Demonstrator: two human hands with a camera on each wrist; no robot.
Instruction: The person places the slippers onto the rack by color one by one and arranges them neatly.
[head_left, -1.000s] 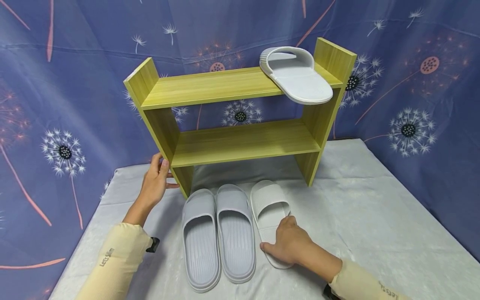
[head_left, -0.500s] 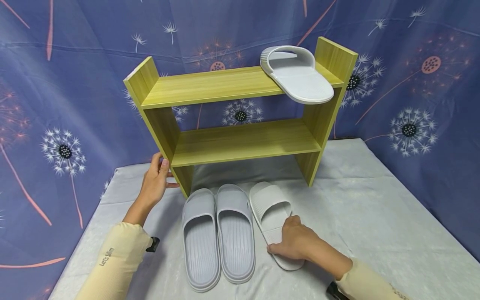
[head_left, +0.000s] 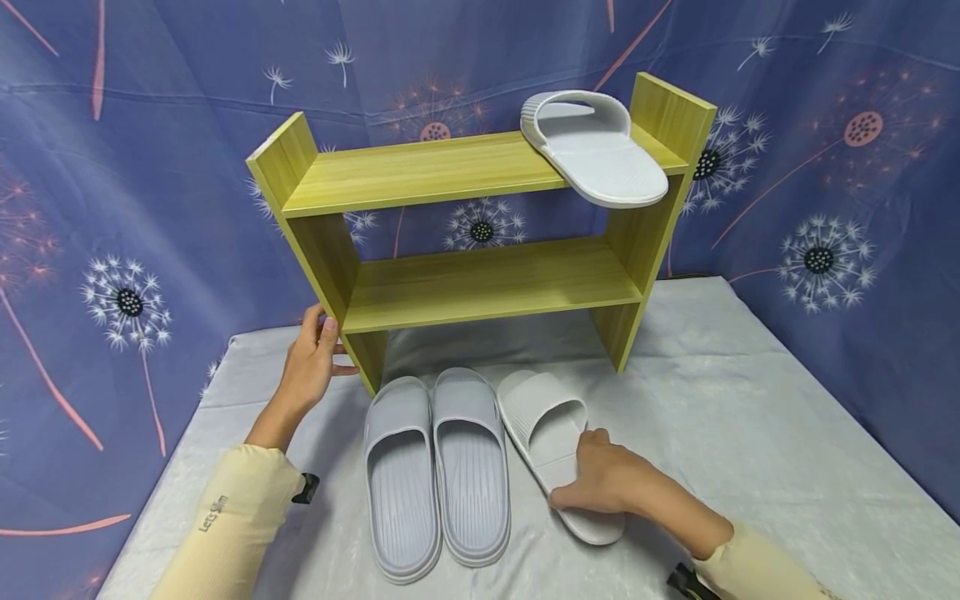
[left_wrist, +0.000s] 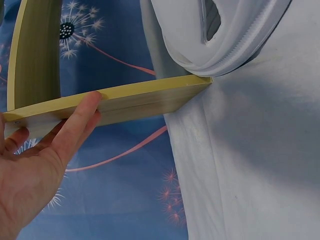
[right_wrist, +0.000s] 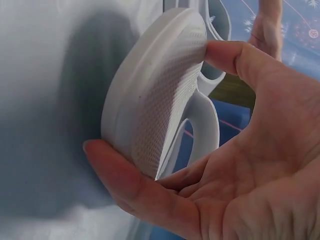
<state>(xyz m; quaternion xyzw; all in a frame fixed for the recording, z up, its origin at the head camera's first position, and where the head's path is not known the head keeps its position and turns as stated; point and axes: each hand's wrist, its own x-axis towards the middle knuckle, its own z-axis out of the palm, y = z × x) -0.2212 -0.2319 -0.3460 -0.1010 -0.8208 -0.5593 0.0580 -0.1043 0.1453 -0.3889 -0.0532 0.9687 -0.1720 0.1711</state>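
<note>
My right hand [head_left: 611, 475] grips the heel half of a white slipper [head_left: 536, 404] by its two side edges, thumb on one and fingers on the other. This slipper stands angled on the cloth, toe towards the rack. In the right wrist view its textured sole bed [right_wrist: 167, 100] faces the palm. My left hand [head_left: 309, 362] touches the left side panel of a yellow-green wooden shoe rack [head_left: 480, 283] with mostly straight fingers [left_wrist: 75, 127]. A matching white slipper [head_left: 600, 158] lies on the top shelf at the right, its heel overhanging the front edge.
Two grey slippers, a left one [head_left: 403, 492] and a right one [head_left: 472, 475], stand side by side before the rack, left of the white slipper. Pale cloth [head_left: 735, 433] covers the table. Blue dandelion-print fabric [head_left: 150, 167] hangs behind and at the sides.
My right hand has moved to the right, swinging the white slipper's heel away from the grey pair. Its toe has shifted slightly nearer. The left hand has stayed on the rack.
</note>
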